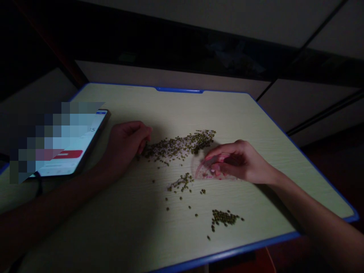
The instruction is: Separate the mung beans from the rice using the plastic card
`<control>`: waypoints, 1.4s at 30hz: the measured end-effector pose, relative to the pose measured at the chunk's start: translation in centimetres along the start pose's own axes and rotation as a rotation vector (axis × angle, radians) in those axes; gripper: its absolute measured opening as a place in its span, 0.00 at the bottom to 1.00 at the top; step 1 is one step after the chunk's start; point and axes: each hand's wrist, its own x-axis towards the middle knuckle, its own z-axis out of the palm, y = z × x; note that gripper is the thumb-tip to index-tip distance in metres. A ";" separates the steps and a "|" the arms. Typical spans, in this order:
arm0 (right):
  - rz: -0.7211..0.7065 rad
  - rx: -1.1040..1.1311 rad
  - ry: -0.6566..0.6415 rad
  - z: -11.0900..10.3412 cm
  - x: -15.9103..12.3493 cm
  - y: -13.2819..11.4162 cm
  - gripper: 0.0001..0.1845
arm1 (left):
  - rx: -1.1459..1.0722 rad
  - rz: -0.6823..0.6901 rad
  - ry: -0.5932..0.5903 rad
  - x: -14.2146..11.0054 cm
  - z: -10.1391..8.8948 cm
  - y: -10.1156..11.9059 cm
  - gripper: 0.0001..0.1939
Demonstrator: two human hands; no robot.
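A long pile of small green beans (186, 146), like mung beans, lies mid-table with paler bits among them. My left hand (132, 136) is closed at the pile's left end, its side on the table; anything inside the curled fingers is hidden. My right hand (239, 161) pinches a clear protractor (201, 172) with pink markings, its curved edge just right of the beans. Below the protractor's left side lies a smaller strip of beans (182, 182). A separate cluster of beans (224, 217) sits nearer the table's front edge, with single beans scattered between.
A lit tablet or phone (82, 151), partly blurred out, stands at the left beside my forearm, with a dark cable (39, 184) near it. The pale table (142, 102) has a blue rim and a blue handle (179, 90) at its far edge. Cabinet fronts rise behind it.
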 end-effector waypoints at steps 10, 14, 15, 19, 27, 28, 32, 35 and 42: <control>-0.014 0.015 0.010 0.0 0.1 0.3 0.10 | 0.036 -0.035 -0.015 -0.4 0.0 0.6 0.13; -0.016 0.057 0.082 0.2 0.3 0.4 0.11 | 0.036 -0.031 -0.022 -0.1 -0.1 0.2 0.12; -0.030 0.077 0.106 0.3 0.3 0.5 0.11 | 0.032 -0.031 -0.025 -0.1 -0.1 0.1 0.12; -0.025 0.196 0.227 1.2 0.2 0.8 0.09 | 0.034 -0.032 -0.037 0.1 -0.2 -0.1 0.12; 0.020 0.290 0.321 2.3 -1.2 0.9 0.09 | 0.026 -0.009 -0.030 0.2 -0.3 -0.5 0.13; 0.001 0.288 0.299 2.3 -1.3 0.9 0.10 | 0.023 -0.012 -0.031 0.2 -0.2 -0.5 0.13; -0.031 0.255 0.214 2.2 -1.1 0.9 0.12 | 0.034 -0.017 -0.036 0.0 -0.2 -0.4 0.12; -0.025 0.216 0.200 2.2 -1.1 1.0 0.13 | 0.041 -0.010 -0.037 -0.1 -0.2 -0.1 0.13; -0.020 0.169 0.222 2.4 -1.0 1.1 0.10 | 0.045 -0.003 -0.041 0.1 -0.1 -0.2 0.13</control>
